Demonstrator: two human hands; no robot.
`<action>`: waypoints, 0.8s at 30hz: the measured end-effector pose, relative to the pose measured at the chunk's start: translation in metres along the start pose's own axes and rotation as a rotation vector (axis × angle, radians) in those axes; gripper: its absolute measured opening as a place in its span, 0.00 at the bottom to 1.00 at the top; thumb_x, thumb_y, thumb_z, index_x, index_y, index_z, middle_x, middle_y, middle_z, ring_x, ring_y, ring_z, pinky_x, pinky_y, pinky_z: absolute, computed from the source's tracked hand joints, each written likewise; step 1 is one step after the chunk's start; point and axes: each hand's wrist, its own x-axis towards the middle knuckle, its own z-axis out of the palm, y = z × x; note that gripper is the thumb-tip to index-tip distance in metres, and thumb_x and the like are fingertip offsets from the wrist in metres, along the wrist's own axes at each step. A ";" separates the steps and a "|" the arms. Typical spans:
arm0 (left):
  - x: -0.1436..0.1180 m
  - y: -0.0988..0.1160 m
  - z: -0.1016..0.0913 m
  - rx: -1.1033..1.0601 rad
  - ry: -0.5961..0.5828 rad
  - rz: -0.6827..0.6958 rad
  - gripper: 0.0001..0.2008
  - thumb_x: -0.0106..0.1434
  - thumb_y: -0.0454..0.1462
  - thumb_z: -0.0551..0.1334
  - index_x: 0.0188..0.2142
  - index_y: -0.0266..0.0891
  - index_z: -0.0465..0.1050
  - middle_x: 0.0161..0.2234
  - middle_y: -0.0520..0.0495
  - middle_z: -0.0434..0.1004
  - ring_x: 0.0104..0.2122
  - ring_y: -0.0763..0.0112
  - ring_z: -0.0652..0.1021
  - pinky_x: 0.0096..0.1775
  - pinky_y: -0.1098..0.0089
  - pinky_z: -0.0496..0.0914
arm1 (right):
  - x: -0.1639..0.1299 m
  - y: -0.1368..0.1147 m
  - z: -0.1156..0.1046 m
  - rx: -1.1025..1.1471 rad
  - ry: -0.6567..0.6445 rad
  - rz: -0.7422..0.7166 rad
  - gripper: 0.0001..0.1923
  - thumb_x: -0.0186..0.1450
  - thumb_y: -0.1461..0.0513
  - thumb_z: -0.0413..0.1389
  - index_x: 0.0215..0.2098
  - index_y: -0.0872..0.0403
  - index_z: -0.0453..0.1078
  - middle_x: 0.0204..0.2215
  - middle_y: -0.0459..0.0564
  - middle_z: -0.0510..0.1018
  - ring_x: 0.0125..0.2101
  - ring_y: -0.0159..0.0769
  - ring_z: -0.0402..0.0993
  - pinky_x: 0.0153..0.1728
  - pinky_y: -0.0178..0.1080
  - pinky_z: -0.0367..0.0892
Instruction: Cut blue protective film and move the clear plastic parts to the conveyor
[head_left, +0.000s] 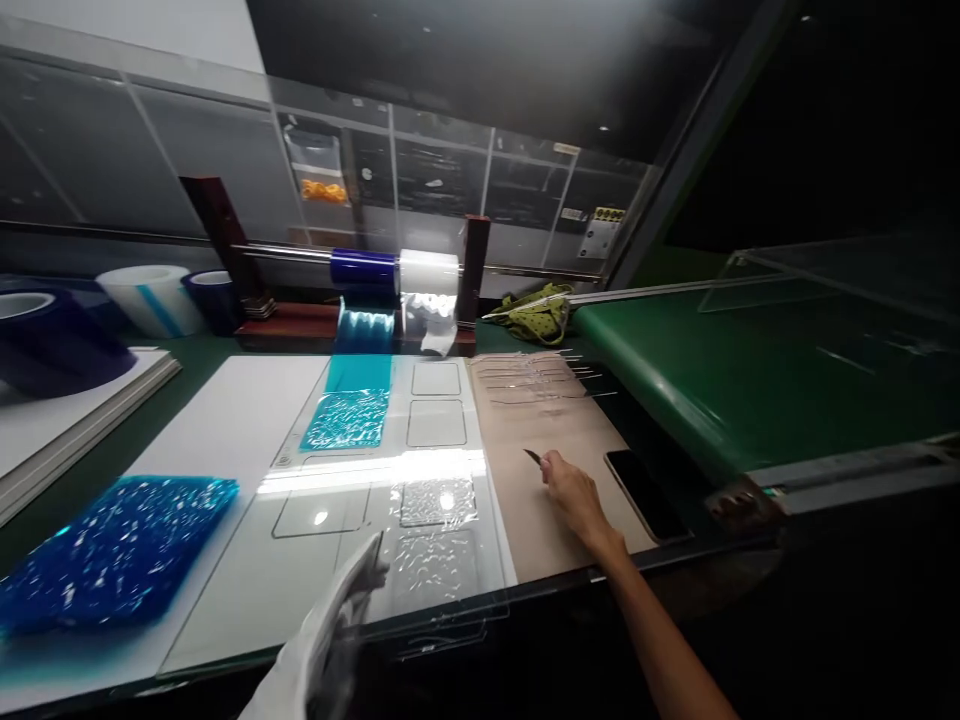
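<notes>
The right hand (574, 492) rests on the tan mat (525, 480), fingers pinching a small dark blade (533, 457) whose thin tip points away from the phone (646, 495) lying just beside it. The left hand (345, 610), in a white glove, pinches the crinkled clear film (435, 560) on the white board (247, 420), farther from the phone.
</notes>
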 end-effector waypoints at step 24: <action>0.016 0.009 -0.009 0.227 -0.199 0.181 0.40 0.61 0.29 0.52 0.66 0.58 0.32 0.51 0.48 0.70 0.48 0.63 0.74 0.50 0.62 0.68 | -0.113 -0.124 0.025 0.633 -0.483 -0.293 0.37 0.38 0.32 0.60 0.23 0.50 0.52 0.19 0.37 0.59 0.17 0.22 0.52 0.14 0.29 0.46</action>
